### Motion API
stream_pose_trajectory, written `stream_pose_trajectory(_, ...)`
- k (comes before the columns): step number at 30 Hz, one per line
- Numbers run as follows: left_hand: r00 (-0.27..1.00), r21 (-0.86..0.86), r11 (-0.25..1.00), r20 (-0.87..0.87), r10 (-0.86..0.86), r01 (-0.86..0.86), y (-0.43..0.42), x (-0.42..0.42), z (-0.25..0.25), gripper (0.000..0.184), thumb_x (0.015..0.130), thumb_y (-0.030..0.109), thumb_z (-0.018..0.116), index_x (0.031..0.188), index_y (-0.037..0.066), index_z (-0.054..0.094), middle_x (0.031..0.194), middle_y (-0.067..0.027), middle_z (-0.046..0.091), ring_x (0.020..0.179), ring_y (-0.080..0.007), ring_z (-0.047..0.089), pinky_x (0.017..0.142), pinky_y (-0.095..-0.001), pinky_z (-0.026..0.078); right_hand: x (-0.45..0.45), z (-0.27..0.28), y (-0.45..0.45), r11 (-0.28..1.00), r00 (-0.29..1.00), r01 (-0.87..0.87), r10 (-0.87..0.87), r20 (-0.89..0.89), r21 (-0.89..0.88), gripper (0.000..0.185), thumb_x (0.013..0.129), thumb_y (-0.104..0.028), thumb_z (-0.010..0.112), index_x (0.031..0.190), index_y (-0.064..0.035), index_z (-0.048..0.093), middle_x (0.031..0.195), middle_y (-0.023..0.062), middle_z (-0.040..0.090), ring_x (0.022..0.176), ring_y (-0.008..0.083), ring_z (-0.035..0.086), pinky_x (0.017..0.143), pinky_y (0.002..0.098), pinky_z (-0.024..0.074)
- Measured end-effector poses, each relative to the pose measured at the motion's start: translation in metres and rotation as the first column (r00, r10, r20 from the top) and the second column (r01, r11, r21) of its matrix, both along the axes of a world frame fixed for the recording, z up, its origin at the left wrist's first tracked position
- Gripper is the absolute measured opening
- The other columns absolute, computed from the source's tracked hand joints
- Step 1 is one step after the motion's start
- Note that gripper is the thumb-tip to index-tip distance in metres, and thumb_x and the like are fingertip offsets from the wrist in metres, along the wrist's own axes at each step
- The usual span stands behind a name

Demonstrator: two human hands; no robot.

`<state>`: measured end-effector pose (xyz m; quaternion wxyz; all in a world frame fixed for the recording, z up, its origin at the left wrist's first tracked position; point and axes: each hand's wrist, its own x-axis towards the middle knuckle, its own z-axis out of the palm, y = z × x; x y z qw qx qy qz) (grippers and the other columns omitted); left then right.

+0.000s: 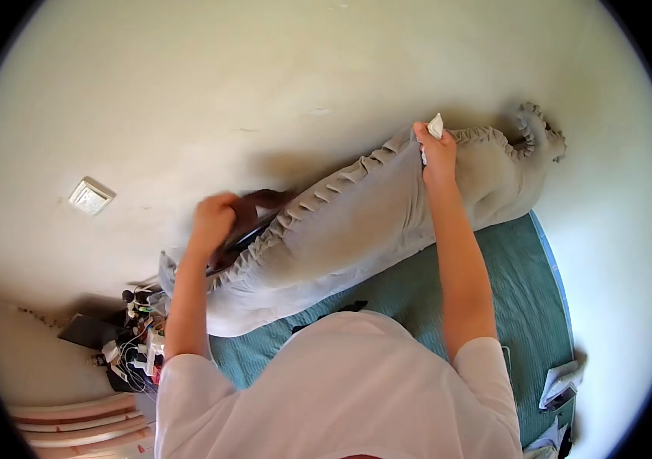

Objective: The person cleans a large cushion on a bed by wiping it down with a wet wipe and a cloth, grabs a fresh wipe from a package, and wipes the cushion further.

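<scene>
A grey fabric cover [341, 229] with a gathered, ruffled edge is stretched over a long padded piece resembling a headboard, against the wall. At its left part, my left hand [215, 218] is closed around a dark brown strip of material [246, 210], slightly blurred; whether this is loose or part of the padded piece I cannot tell. Further right, my right hand [438, 161] grips a small folded white cloth or tissue [435, 126] at the cover's ruffled top edge. The cover's far right end curls up in a ruffled loop [533, 122].
Below the cover lies a bed with a green ribbed sheet [387, 287]. Tangled cables and small items [138, 348] crowd the left side beside a dark box [89, 330]. A light switch [92, 196] is on the wall. A packet [562, 382] lies at the bed's right edge.
</scene>
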<state>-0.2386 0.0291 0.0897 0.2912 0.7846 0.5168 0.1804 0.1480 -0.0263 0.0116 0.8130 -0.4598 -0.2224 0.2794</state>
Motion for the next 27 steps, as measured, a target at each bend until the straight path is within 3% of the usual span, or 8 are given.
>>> stream_pose_trajectory(1, 0.761, -0.229, 0.973, 0.627, 0.167, -0.025, -0.009, 0.003, -0.001, 0.04, 0.072, -0.005, 0.038, 0.1, 0.003, 0.066, 0.077, -0.0075, 0.065, 0.067, -0.0169, 0.06, 0.062, -0.0282, 0.049, 0.0, 0.001, 0.001, 0.999, 0.999, -0.005, 0.006, 0.052, -0.032, 0.011, 0.079, -0.012, 0.073, 0.083, -0.005, 0.065, 0.073, -0.005, 0.058, 0.064, 0.0044, 0.049, 0.057, 0.0215, 0.0378)
stream_pose_trajectory(3, 0.618, 0.068, 0.978, 0.782, 0.072, -0.2, -0.022, 0.04, -0.001, 0.042, 0.075, -0.007, 0.035, 0.108, -0.002, 0.061, 0.081, -0.0053, 0.065, 0.067, -0.0125, 0.059, 0.061, -0.024, 0.048, -0.001, -0.004, 0.002, 1.0, 0.997, 0.004, -0.001, 0.076, -0.028, 0.012, 0.079, -0.012, 0.073, 0.083, -0.0051, 0.065, 0.074, -0.005, 0.058, 0.064, 0.0045, 0.049, 0.057, 0.0217, 0.038)
stream_pose_trajectory(5, 0.697, 0.321, 0.93, 0.708, -0.11, -0.18, -0.041, 0.093, -0.025, 0.043, 0.075, -0.007, 0.04, 0.114, -0.001, 0.058, 0.102, -0.0124, 0.063, 0.086, -0.0172, 0.06, 0.076, -0.0267, 0.048, -0.004, -0.004, 0.006, 1.0, 0.994, 0.006, -0.004, 0.108, -0.019, 0.012, 0.079, -0.013, 0.073, 0.084, -0.0053, 0.065, 0.074, -0.0051, 0.059, 0.064, 0.0046, 0.049, 0.058, 0.0218, 0.0382)
stream_pose_trajectory(7, 0.933, 0.81, 0.578, 0.124, -0.338, 0.101, -0.065, 0.15, -0.039, 0.041, 0.074, 0.0, 0.048, 0.114, 0.005, 0.057, 0.108, -0.0161, 0.058, 0.102, -0.0287, 0.055, 0.082, -0.0354, 0.049, -0.004, -0.004, 0.005, 1.0, 0.997, 0.025, -0.024, 0.08, -0.013, 0.013, 0.079, -0.014, 0.074, 0.084, -0.0057, 0.065, 0.073, -0.0052, 0.058, 0.064, 0.0048, 0.049, 0.058, 0.022, 0.0377)
stream_pose_trajectory(17, 0.939, 0.606, 0.789, -0.319, 0.128, 0.098, -0.042, 0.028, -0.09, 0.032, 0.071, 0.0, 0.053, 0.101, 0.003, 0.063, 0.097, -0.0132, 0.065, 0.085, -0.035, 0.059, 0.076, -0.0423, 0.049, 0.025, 0.007, -0.012, 0.946, 0.942, -0.236, 0.28, 0.188, -0.224, 0.025, 0.085, -0.022, 0.068, 0.1, -0.0022, 0.065, 0.087, 0.0006, 0.061, 0.067, 0.007, 0.051, 0.062, 0.022, 0.0427)
stream_pose_trajectory(21, 0.642, 0.056, 0.96, 0.754, 0.139, -0.273, -0.046, 0.043, -0.076, 0.035, 0.076, -0.007, 0.039, 0.103, -0.005, 0.06, 0.09, -0.0108, 0.062, 0.087, -0.0117, 0.055, 0.08, -0.026, 0.045, 0.037, 0.004, -0.041, 0.96, 0.967, -0.237, 0.247, -0.053, 0.151, 0.028, 0.089, -0.021, 0.062, 0.109, -0.0013, 0.061, 0.1, 0.0055, 0.061, 0.07, 0.0105, 0.052, 0.067, 0.0237, 0.0449)
stream_pose_trajectory(23, 0.48, 0.073, 0.952, 0.873, 0.084, -0.299, -0.063, 0.091, -0.058, 0.034, 0.074, -0.009, 0.039, 0.102, -0.007, 0.057, 0.095, -0.013, 0.06, 0.089, -0.0176, 0.056, 0.081, -0.0295, 0.045, 0.038, 0.002, -0.068, 0.951, 0.989, 0.087, -0.047, -0.142, 0.295, 0.026, 0.091, -0.021, 0.058, 0.109, -0.0018, 0.06, 0.105, 0.0086, 0.059, 0.069, 0.0127, 0.053, 0.065, 0.0258, 0.0448)
stream_pose_trajectory(27, 0.944, 0.785, 0.603, 0.075, -0.321, 0.143, -0.091, 0.191, -0.042, 0.041, 0.071, -0.003, 0.051, 0.111, 0.001, 0.058, 0.106, -0.0174, 0.059, 0.095, -0.032, 0.055, 0.088, -0.0451, 0.041, 0.029, -0.038, -0.1, 0.974, 0.983, 0.184, -0.185, -0.005, 0.134, 0.021, 0.091, -0.021, 0.058, 0.1, -0.0014, 0.061, 0.1, 0.0077, 0.061, 0.064, 0.0117, 0.049, 0.06, 0.0251, 0.0417)
